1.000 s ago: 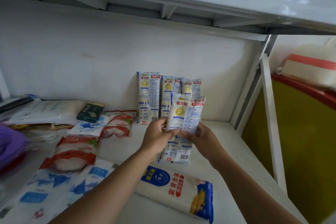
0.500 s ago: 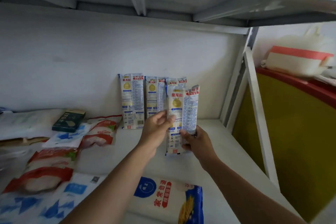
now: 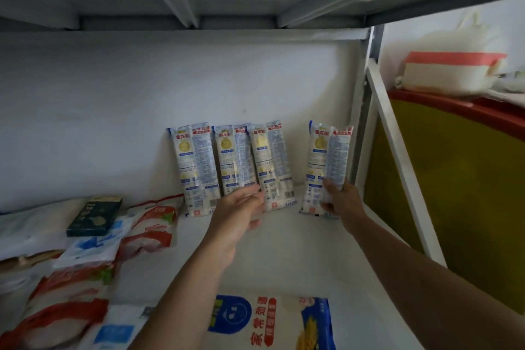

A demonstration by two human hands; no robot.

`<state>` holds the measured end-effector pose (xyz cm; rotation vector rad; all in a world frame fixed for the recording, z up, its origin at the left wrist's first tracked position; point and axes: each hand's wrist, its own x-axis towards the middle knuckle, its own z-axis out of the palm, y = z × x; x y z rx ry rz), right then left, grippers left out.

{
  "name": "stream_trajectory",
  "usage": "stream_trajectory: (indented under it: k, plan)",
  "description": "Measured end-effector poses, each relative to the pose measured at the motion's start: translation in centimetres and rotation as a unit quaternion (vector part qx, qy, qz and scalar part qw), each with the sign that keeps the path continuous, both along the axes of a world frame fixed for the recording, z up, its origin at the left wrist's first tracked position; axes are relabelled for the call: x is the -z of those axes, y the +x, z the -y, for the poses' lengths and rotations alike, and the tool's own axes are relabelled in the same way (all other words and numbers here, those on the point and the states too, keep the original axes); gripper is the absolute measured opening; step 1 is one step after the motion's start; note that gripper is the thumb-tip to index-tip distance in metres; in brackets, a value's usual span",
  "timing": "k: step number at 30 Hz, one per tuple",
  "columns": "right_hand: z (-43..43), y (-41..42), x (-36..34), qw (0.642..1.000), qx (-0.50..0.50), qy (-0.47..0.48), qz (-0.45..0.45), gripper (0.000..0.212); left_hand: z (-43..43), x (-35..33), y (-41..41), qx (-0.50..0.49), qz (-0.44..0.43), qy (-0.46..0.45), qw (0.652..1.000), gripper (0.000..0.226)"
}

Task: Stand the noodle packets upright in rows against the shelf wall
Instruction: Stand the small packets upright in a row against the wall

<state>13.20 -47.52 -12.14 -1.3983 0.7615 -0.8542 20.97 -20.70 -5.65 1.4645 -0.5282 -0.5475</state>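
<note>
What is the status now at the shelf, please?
Left hand open, by three standing packets. Right hand grips fourth packet, upright, apart from row. Nothing blocks the gap.

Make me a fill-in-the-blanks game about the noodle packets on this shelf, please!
1. ____ noodle packets lean side by side against the shelf wall.
2. The right hand holds a fourth packet near the shelf's ____ end.
3. The left hand is open and holds ____.
4. The dark green box lies to the ____ of the packets.

Missing words: three; right; nothing; left
</note>
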Motion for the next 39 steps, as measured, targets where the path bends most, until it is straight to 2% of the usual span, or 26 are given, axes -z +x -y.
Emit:
stream_trajectory:
  k: [3, 6, 8, 10, 12, 19, 22, 26, 28, 31, 34, 36, 39]
  plan:
    - [1.4, 1.6, -0.3, 1.000, -0.008, -0.018, -0.004, 0.037, -0.3, 0.4, -0.5, 0.015, -0.002, 0.023, 1.000, 0.029]
    - [1.5, 2.9, -0.1, 0.995, -0.031, -0.090, -0.014, 0.032, -0.5, 0.6, -0.9, 0.024, -0.007, 0.041, 0.999, 0.032]
    - [1.2, 3.5, 0.5, 0.988, -0.023, -0.149, -0.030, 0.048, -0.4, 0.6, -1.2, 0.028, -0.002, 0.047, 0.998, 0.034]
    - [0.9, 3.8, 1.1, 0.986, -0.032, -0.164, -0.023, 0.067, -0.3, 0.4, -1.5, 0.030, 0.010, 0.053, 0.998, 0.033]
    - [0.5, 3.7, 1.1, 0.986, -0.036, -0.164, -0.013, 0.076, -0.2, 0.2, -1.8, 0.034, 0.024, 0.057, 0.998, 0.033]
    - [1.2, 3.1, -0.1, 0.976, -0.077, -0.202, -0.010, 0.072, -0.6, -0.1, -2.6, 0.043, 0.062, 0.086, 0.993, 0.033]
    - [0.4, 3.1, -0.8, 0.973, -0.082, -0.213, -0.033, 0.068, -1.2, -0.4, -2.6, 0.042, 0.096, 0.097, 0.990, 0.038]
    - [-3.0, 2.9, -5.0, 0.949, -0.069, -0.292, -0.092, 0.073, -2.2, -1.2, -2.8, 0.043, 0.170, 0.117, 0.978, 0.042]
    - [-4.9, 2.4, -7.6, 0.927, -0.102, -0.343, -0.115, 0.070, -2.9, -1.7, -2.9, 0.034, 0.181, 0.120, 0.975, 0.041]
    - [-8.8, 0.2, -10.6, 0.886, -0.166, -0.402, -0.162, 0.054, -4.2, -2.2, -3.2, 0.017, 0.170, 0.115, 0.979, 0.044]
    - [-13.3, -3.4, -9.7, 0.841, -0.212, -0.434, -0.243, 0.043, -5.6, -2.3, -3.4, -0.001, 0.155, 0.117, 0.981, 0.043]
    - [-16.1, -5.7, -7.9, 0.786, -0.290, -0.450, -0.310, 0.041, -6.4, -2.2, -3.4, -0.007, 0.152, 0.124, 0.981, 0.043]
    - [-19.7, -7.4, -6.2, 0.680, -0.416, -0.465, -0.386, 0.049, -7.2, -2.2, -3.2, -0.018, 0.146, 0.131, 0.980, 0.040]
